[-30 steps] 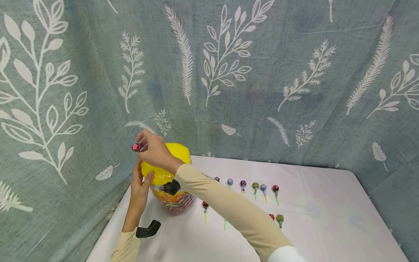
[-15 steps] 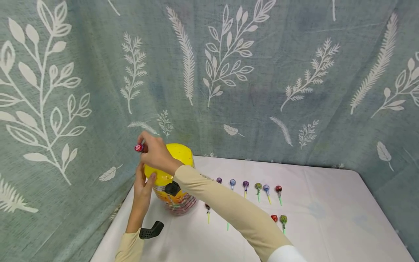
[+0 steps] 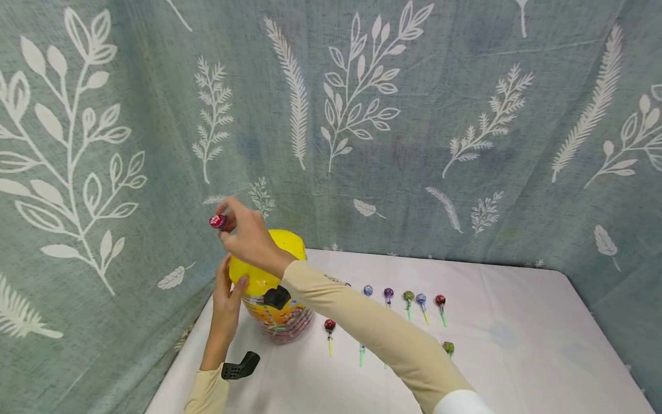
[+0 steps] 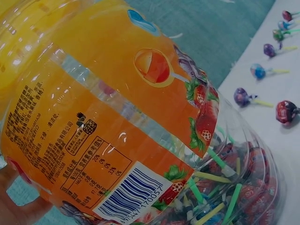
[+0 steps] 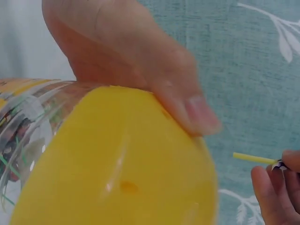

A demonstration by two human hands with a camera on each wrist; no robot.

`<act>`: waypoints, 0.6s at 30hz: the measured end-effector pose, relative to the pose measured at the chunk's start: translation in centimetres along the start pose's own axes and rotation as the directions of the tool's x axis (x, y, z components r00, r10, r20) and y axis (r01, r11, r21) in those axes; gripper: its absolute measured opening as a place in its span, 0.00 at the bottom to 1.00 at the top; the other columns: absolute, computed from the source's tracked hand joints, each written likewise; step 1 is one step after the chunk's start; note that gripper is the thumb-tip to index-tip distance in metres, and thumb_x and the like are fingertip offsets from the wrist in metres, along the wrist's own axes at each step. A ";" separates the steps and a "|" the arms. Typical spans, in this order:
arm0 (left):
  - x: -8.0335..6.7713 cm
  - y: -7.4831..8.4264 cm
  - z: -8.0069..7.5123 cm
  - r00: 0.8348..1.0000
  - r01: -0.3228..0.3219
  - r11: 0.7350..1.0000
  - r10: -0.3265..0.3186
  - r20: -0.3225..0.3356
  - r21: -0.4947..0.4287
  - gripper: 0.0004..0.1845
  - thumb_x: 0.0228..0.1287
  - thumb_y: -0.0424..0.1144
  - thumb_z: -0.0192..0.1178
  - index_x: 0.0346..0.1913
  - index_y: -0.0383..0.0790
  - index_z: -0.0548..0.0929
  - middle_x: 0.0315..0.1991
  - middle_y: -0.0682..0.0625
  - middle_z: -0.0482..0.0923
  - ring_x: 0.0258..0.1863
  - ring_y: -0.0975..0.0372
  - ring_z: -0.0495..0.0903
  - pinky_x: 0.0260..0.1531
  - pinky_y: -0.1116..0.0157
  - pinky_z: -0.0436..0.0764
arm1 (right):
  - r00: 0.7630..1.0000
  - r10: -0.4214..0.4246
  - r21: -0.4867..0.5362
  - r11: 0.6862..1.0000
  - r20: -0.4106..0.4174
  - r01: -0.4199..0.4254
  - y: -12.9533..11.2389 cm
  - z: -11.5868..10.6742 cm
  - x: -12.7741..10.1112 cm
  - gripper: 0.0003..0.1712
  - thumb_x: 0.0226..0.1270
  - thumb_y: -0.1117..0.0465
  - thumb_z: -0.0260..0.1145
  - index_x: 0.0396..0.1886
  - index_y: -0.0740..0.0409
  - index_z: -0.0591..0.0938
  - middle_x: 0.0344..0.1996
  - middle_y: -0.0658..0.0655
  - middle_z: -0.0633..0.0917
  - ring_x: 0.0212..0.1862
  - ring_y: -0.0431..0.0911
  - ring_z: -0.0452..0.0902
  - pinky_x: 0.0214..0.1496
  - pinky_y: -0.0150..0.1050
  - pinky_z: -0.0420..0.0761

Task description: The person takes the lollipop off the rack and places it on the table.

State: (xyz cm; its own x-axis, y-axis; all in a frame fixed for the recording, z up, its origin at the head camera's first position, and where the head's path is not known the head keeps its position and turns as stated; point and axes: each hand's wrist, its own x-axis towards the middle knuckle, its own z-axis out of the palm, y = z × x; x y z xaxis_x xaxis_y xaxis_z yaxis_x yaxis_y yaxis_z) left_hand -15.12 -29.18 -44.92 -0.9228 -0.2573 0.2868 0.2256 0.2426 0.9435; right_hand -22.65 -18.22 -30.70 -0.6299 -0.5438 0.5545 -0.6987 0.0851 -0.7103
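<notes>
lollipop [image 3: 216, 221] pinched in right hand [image 3: 250, 237] fingers above jar [image 3: 272, 287]
left hand [image 3: 228, 292] grips the yellow lid; many lollipops remain on the tabletop [image 3: 517, 345].

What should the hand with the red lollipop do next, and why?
Probably lift the yellow lid first. The right hand pinches the red lollipop above the jar, but the lid looks closed, with the left hand gripping its edge.

Jar [image 4: 140, 140] label: barcode digits end "170057"; a date box shows what look like 20/04/30/05. Small print too fine to read.
</notes>
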 end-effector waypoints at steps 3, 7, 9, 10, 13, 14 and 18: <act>0.1 0.0 0.1 1.000 -0.003 1.000 0.003 -0.004 0.023 0.33 0.71 0.41 0.50 0.73 0.60 0.50 0.72 0.59 0.50 0.70 0.60 0.53 0.65 0.53 0.60 | 1.000 -0.005 0.009 1.000 -0.003 0.006 -0.4 -0.9 -0.3 0.17 0.59 0.72 0.65 0.45 0.57 0.70 0.30 0.52 0.81 0.31 0.33 0.75 0.36 0.21 0.74; 0.2 -0.1 0.0 1.000 0.004 0.999 -0.004 -0.011 0.038 0.33 0.70 0.43 0.51 0.73 0.59 0.49 0.72 0.59 0.50 0.70 0.60 0.53 0.65 0.47 0.58 | 0.999 -0.018 -0.007 1.000 -0.026 0.018 -0.7 -2.1 -0.8 0.18 0.58 0.71 0.66 0.44 0.56 0.69 0.29 0.51 0.80 0.30 0.34 0.75 0.35 0.21 0.74; 0.2 -0.2 0.0 1.000 0.016 0.999 -0.016 -0.014 0.032 0.33 0.70 0.43 0.50 0.73 0.61 0.49 0.72 0.59 0.50 0.70 0.60 0.53 0.65 0.48 0.57 | 0.999 -0.024 -0.017 1.000 -0.038 0.023 -0.7 -2.7 -1.0 0.17 0.58 0.71 0.66 0.43 0.56 0.69 0.29 0.50 0.80 0.30 0.34 0.75 0.35 0.21 0.74; 0.1 -0.2 0.0 1.000 0.019 1.000 -0.019 -0.015 0.023 0.33 0.70 0.43 0.50 0.73 0.61 0.49 0.72 0.59 0.50 0.70 0.60 0.53 0.65 0.48 0.57 | 0.999 -0.025 -0.020 0.999 -0.042 0.024 -0.6 -2.9 -1.0 0.17 0.58 0.71 0.66 0.43 0.56 0.69 0.29 0.50 0.80 0.30 0.34 0.75 0.35 0.22 0.74; 0.0 -0.2 0.0 0.999 0.032 0.999 -0.032 -0.017 0.009 0.34 0.70 0.43 0.50 0.73 0.62 0.49 0.72 0.59 0.50 0.69 0.61 0.53 0.65 0.49 0.58 | 0.998 -0.032 -0.026 0.999 -0.060 0.030 -0.4 -3.7 -1.3 0.17 0.58 0.71 0.66 0.43 0.57 0.70 0.29 0.51 0.80 0.30 0.34 0.75 0.34 0.22 0.75; 0.0 -0.2 0.0 0.999 0.034 0.999 -0.034 -0.017 0.006 0.34 0.70 0.43 0.51 0.73 0.62 0.49 0.72 0.59 0.50 0.69 0.61 0.54 0.65 0.49 0.58 | 0.997 -0.035 -0.025 0.999 -0.069 0.033 -0.4 -4.0 -1.4 0.17 0.58 0.71 0.66 0.43 0.58 0.70 0.30 0.52 0.81 0.30 0.35 0.75 0.34 0.23 0.76; 0.0 -0.3 -0.1 0.999 0.033 0.999 -0.033 -0.016 0.004 0.34 0.69 0.42 0.51 0.73 0.63 0.49 0.72 0.58 0.51 0.69 0.61 0.55 0.66 0.50 0.58 | 0.994 -0.036 -0.009 0.999 -0.104 0.035 -0.3 -5.1 -1.8 0.17 0.56 0.73 0.66 0.42 0.59 0.71 0.30 0.56 0.82 0.30 0.39 0.77 0.34 0.25 0.77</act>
State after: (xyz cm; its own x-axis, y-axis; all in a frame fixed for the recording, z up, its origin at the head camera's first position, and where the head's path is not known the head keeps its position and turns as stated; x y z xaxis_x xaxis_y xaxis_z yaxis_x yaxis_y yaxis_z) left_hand -15.18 -29.31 -45.15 -0.9245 -0.2802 0.2584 0.1940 0.2375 0.9518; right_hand -23.09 -13.04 -29.27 -0.6362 -0.4566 0.6220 -0.7236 0.0734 -0.6863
